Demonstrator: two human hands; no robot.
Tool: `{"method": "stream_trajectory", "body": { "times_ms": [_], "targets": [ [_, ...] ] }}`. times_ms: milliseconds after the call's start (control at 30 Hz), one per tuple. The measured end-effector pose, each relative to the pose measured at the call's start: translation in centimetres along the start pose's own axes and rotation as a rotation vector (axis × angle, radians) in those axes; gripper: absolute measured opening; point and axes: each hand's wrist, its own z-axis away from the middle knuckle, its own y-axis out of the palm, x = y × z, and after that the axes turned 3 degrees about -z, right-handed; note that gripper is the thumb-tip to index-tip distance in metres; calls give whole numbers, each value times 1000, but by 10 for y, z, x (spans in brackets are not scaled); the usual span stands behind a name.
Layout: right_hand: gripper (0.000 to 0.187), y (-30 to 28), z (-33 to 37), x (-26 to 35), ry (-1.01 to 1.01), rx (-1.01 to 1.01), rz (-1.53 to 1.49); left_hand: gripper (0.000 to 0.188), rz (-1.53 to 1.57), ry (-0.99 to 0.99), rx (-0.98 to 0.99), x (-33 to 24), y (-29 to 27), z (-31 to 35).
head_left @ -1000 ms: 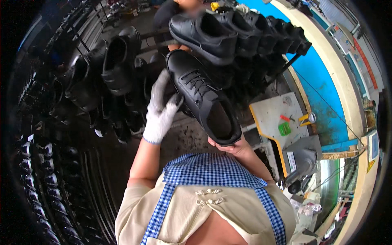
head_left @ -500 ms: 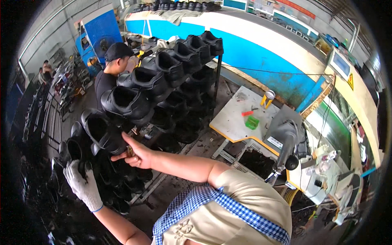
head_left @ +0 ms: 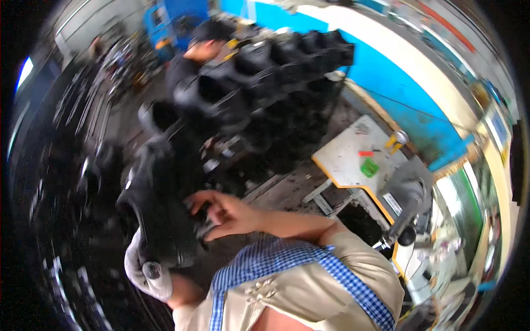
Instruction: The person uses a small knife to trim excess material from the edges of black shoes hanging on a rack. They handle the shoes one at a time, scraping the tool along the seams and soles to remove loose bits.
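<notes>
My left hand, in a white knit glove, is closed on a black shoe in front of my left side. The shoe covers most of its fingers. Beside the shoe, my bare right hand has its forefinger and thumb apart and its other fingers curled in. Something small and greyish shows by the thumb, too smeared to name. Beyond my hands, rows of black shoes stand on a dark rack, their openings upward. Motion blurs the shoes close to me.
A co-worker in a black cap stands behind the rack. To the right is a white worktable with a yellow can and a green piece. A grey machine adjoins it. A blue and white structure runs along the back.
My left hand has drawn back toward my body, now with a shoe in it. My right hand has moved from the rack to beside that shoe. The view has swung left.
</notes>
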Motion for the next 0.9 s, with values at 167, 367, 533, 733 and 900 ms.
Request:
{"method": "stream_trajectory", "body": {
  "times_ms": [167,367,533,733,900],
  "targets": [
    [107,5,11,36,-90,83,317,42,-696,33,-49,-6,2,13],
    [99,0,4,28,130,77,258,42,899,-679,108,8,16,29],
    [88,-11,5,7,-16,99,325,42,756,-803,109,24,21,29],
    [69,-21,-1,37,-132,92,466,41,680,-745,197,20,30,40],
    [52,-19,-6,65,-119,28,565,39,544,-657,357,19,34,44]
  ]
}}
